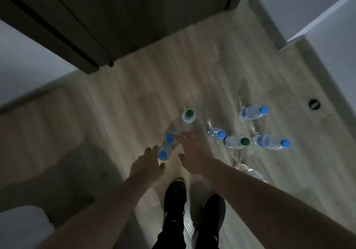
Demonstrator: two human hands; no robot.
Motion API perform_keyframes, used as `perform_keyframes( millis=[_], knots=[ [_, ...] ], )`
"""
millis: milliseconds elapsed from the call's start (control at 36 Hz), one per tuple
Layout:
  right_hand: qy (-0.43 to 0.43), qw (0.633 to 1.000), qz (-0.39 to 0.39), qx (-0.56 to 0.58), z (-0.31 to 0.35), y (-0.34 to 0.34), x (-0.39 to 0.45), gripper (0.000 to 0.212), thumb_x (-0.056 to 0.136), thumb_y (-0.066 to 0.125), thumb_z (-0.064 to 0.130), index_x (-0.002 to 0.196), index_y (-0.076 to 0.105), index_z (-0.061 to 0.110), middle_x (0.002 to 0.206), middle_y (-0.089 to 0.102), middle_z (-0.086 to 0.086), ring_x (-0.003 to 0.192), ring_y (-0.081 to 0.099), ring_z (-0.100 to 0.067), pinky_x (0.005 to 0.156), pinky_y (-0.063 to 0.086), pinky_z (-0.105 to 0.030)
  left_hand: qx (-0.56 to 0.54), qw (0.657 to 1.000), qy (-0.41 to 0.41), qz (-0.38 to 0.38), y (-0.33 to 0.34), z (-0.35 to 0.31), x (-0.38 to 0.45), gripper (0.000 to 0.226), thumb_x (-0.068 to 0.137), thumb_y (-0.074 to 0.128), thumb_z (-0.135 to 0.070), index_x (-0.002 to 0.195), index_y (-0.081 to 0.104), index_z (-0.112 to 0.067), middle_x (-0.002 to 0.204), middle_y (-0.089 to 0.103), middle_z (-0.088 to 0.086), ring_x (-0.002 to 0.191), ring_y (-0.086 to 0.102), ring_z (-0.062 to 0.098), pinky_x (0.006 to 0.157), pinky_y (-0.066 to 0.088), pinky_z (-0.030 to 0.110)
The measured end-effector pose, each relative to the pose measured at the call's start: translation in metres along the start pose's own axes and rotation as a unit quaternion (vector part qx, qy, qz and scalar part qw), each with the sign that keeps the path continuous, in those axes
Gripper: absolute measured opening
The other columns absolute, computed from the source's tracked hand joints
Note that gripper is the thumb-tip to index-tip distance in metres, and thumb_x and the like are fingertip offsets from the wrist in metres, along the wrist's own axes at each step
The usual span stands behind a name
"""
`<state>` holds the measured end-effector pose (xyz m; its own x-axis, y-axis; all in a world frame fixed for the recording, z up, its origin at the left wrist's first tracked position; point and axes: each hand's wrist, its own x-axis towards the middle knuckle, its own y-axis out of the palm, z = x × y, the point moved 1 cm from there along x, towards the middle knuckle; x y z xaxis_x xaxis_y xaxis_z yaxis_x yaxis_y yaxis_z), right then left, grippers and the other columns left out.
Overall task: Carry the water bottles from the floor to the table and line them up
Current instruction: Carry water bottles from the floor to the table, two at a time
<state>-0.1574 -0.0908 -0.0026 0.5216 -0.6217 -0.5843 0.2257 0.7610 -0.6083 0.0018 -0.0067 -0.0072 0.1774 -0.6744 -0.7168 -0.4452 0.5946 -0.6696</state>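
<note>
Several clear water bottles stand on the wooden floor. A blue-capped bottle (pixel 164 152) stands between my two hands, with another blue-capped bottle (pixel 170 138) right behind it. My left hand (pixel 147 164) reaches down just left of the near one, fingers spread, holding nothing. My right hand (pixel 194 152) hovers to its right, fingers extended, also holding nothing. A green-capped bottle (pixel 189 115) stands further back. To the right stand a blue-capped bottle (pixel 217 133), a green-capped one (pixel 237 142) and two more blue-capped ones (pixel 252 112) (pixel 272 142). No table is in view.
A dark door (pixel 123 17) and its frame close the far side, with white walls (pixel 308 8) left and right. My black shoes (pixel 175 196) stand below the hands. Another clear bottle (pixel 248 170) lies partly hidden behind my right forearm. A round floor socket (pixel 314 104) sits far right.
</note>
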Motion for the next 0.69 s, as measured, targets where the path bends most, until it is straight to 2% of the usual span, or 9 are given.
perform_keyframes(
  millis=[83,139,278,333,417,500,611,694],
  knots=[
    [-0.014,0.999,0.032,-0.008,0.002,0.019,0.034,0.07,0.087,0.061,0.004,0.147,0.037,0.031,0.15,0.033,0.006,0.118,0.052,-0.028,0.095,0.046,-0.035,0.013,0.999,0.017,-0.04,0.02,0.01,0.015,0.05,0.096,0.056,-0.044,0.137,0.035,-0.029,0.122,0.054,-0.002,0.099,0.065,0.024,0.07,0.041,0.031],
    [-0.01,0.997,0.059,-0.04,0.001,0.03,0.053,0.069,0.086,0.063,0.001,0.144,0.041,0.029,0.148,0.033,0.003,0.116,0.054,-0.028,0.095,0.049,-0.039,0.014,0.998,0.03,-0.054,0.033,0.015,0.022,0.05,0.096,0.056,-0.046,0.138,0.036,-0.03,0.121,0.056,-0.005,0.096,0.067,0.022,0.071,0.046,0.032],
    [0.017,0.997,0.044,-0.068,-0.008,0.041,0.072,0.041,0.093,0.06,0.004,0.13,0.053,0.018,0.135,0.043,-0.005,0.107,0.059,-0.027,0.09,0.054,-0.041,0.018,0.994,0.063,-0.086,0.05,0.019,0.038,0.044,0.096,0.055,-0.047,0.135,0.041,-0.032,0.11,0.06,-0.007,0.085,0.069,0.02,0.066,0.044,0.03],
    [0.024,0.995,0.031,-0.09,-0.014,0.043,0.071,0.037,0.093,0.058,0.002,0.128,0.052,0.014,0.135,0.042,-0.007,0.104,0.06,-0.025,0.088,0.054,-0.037,0.026,0.993,0.064,-0.095,0.053,0.017,0.041,0.044,0.095,0.057,-0.048,0.133,0.041,-0.031,0.107,0.06,-0.007,0.082,0.069,0.018,0.066,0.046,0.03],
    [0.055,0.996,-0.004,-0.065,-0.026,0.04,0.062,0.03,0.093,0.056,-0.001,0.12,0.056,0.01,0.126,0.049,-0.007,0.103,0.058,-0.022,0.084,0.049,-0.028,0.054,0.991,0.068,-0.097,0.051,0.015,0.044,0.048,0.093,0.06,-0.047,0.134,0.041,-0.029,0.104,0.064,-0.007,0.082,0.07,0.018,0.067,0.051,0.031],
    [0.098,0.995,-0.026,0.003,-0.028,0.03,0.046,0.027,0.087,0.063,0.0,0.111,0.058,0.012,0.113,0.054,-0.002,0.099,0.06,-0.02,0.08,0.049,-0.029,0.052,0.992,0.059,-0.096,0.041,0.011,0.039,0.048,0.091,0.065,-0.043,0.13,0.041,-0.03,0.103,0.066,-0.007,0.084,0.071,0.018,0.069,0.052,0.033],
    [0.111,0.992,-0.041,0.043,-0.012,0.003,0.007,0.026,0.081,0.068,0.0,0.092,0.056,0.021,0.105,0.052,0.004,0.088,0.054,-0.015,0.072,0.048,-0.028,0.036,0.992,0.049,-0.107,0.009,-0.003,0.004,0.05,0.087,0.071,-0.042,0.123,0.038,-0.032,0.102,0.066,-0.009,0.082,0.071,0.015,0.066,0.053,0.031],
    [0.131,0.99,-0.042,0.041,0.001,-0.031,-0.042,0.022,0.081,0.073,0.01,0.09,0.057,0.024,0.104,0.055,0.004,0.084,0.057,-0.017,0.068,0.045,-0.027,0.03,0.99,0.066,-0.119,-0.031,-0.022,-0.04,0.051,0.086,0.072,-0.043,0.124,0.04,-0.031,0.101,0.066,-0.009,0.079,0.071,0.012,0.067,0.052,0.029]
  ],
)
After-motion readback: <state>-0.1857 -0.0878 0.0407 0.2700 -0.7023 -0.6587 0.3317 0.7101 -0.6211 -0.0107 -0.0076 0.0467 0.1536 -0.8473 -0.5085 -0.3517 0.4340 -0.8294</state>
